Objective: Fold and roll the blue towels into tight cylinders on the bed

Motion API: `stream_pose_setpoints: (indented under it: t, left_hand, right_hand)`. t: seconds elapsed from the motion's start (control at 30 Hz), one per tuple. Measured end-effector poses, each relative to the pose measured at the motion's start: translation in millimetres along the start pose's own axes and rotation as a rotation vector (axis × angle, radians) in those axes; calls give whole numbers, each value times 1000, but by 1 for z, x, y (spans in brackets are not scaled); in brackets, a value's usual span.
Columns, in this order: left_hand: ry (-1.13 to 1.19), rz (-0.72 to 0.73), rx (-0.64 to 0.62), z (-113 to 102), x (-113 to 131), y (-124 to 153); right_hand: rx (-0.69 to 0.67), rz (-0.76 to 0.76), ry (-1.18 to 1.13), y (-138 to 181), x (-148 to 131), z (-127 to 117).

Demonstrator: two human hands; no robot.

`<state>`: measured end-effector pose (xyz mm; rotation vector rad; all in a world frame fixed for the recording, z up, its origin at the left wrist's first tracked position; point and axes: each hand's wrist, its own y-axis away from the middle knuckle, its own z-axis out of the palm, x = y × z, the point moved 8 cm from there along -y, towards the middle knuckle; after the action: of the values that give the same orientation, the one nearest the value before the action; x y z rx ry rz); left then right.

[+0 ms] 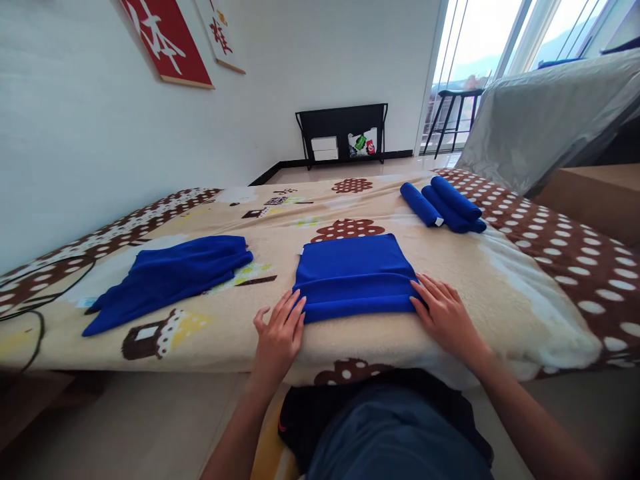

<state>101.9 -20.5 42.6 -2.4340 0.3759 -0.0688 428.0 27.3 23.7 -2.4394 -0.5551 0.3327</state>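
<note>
A blue cloth (353,257) lies flat on the bed in front of me, its near part folded over into a band with a crease across it. At its near left corner, my left hand (283,323) rests palm down, fingers stretched out and fingertips touching the edge. My right hand (443,310) touches the opposite edge, fingers extended and thumb near the front corner. Neither hand visibly pinches the fabric, though the undersides of the fingers are hidden. To the left lies a crumpled blue cloth (173,277). Several rolled blue cloths (420,203) lie together at the far right.
A patterned blanket (280,263) covers the bed. Black cables (43,310) lie at its left edge. Beyond stand a black shelf (343,123) with a white box (325,148), and a dark stool (457,110). A covered piece of furniture (550,113) and cardboard box (595,200) are at right.
</note>
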Motion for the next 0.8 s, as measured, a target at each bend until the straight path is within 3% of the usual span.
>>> stream_pose_setpoints:
  t: [0.1,0.23,0.57,0.8]
  left_hand:
    - [-2,20,53,-12,-2,7]
    - [86,74,-71,-9,-10,12]
    - [138,-68,-77,8,-24,-6]
    - [167,-19,-33,-14,-26,-2]
  right_hand:
    - [60,-64,-78,6,-2,-12]
    - [-18,-150,-145,12,2,-11]
    - [-70,-88,-201,-5,13,3]
    - [-34,-85,-250,-3,14,-18]
